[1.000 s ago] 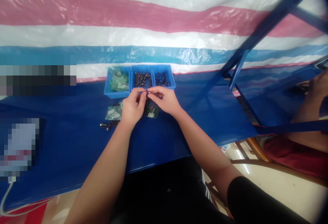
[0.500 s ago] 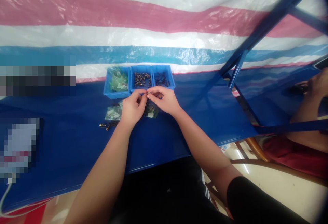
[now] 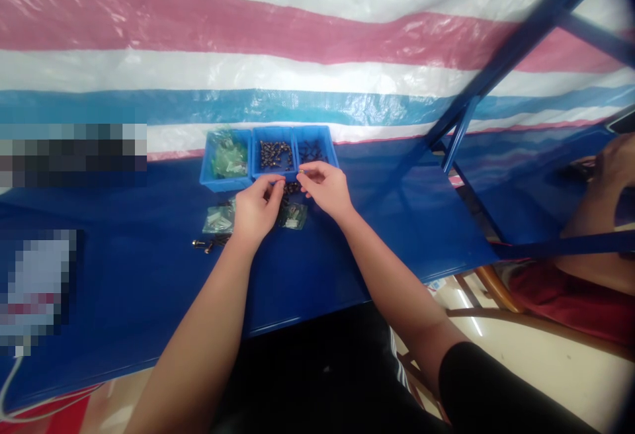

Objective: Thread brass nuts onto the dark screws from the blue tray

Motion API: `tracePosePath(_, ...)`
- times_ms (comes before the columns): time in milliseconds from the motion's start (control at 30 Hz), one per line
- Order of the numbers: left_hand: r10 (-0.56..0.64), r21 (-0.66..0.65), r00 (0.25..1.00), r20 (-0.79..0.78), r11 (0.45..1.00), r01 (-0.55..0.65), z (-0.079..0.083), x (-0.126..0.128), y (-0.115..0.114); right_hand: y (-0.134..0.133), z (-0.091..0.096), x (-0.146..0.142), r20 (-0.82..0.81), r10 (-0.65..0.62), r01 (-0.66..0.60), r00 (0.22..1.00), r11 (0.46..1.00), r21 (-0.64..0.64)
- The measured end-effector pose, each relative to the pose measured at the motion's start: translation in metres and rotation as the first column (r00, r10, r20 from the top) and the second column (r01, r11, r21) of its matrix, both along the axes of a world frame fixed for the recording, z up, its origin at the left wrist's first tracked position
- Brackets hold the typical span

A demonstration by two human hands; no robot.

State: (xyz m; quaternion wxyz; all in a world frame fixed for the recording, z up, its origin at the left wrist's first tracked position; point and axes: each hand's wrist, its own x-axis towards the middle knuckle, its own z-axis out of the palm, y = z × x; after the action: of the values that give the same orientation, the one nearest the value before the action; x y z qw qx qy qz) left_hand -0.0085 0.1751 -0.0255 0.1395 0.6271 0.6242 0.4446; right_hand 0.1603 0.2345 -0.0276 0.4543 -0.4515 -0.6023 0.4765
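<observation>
Both the left hand (image 3: 255, 210) and right hand (image 3: 326, 189) hover just before the blue bins (image 3: 221, 182), fingers (image 3: 272, 188) pinched narrow, contents indiscernible.

You are stretching both bare forearms forward, elbows wide, wrists converging. Your bare left hand (image 3: 255, 209) is curling, thumb and forefinger pinching together; your bare right hand (image 3: 325, 189) is pinching likewise, just apart from it.
</observation>
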Motion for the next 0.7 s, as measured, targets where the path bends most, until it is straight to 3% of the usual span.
tracePosePath(167, 0.047, 0.012, 0.999, -0.025, 0.999, -0.047, 0.002, 0.000, -0.001, -0.002, 0.003, 0.001, -0.036, 0.115, -0.117, 0.993, 0.990, -0.077)
tracePosePath(333, 0.093, 0.072, 0.995, -0.032, 0.993, -0.091, 0.003, 0.000, -0.002, -0.005, 0.009, 0.001, -0.042, 0.311, -0.312, 0.949, 0.917, -0.249)
tracePosePath(433, 0.147, 0.118, 0.989, 0.011, 0.982, -0.147, 0.004, -0.001, -0.002, -0.010, 0.011, -0.006, -0.246, 0.202, -0.244, 0.948, 0.958, -0.150)
tracePosePath(533, 0.189, 0.144, 0.979, 0.077, 0.970, -0.198, 0.004, -0.002, -0.003, -0.011, 0.009, -0.011, -0.329, 0.247, -0.294, 0.912, 0.950, -0.102)
tracePosePath(600, 0.194, 0.144, 0.976, 0.099, 0.968, -0.207, 0.004, -0.002, -0.003, -0.009, 0.007, -0.011, -0.271, 0.248, -0.283, 0.930, 0.954, -0.100)
tracePosePath(700, 0.187, 0.131, 0.978, 0.091, 0.971, -0.198, 0.003, -0.002, -0.003, -0.005, 0.004, -0.004, -0.033, 0.172, -0.174, 0.984, 0.983, -0.052)
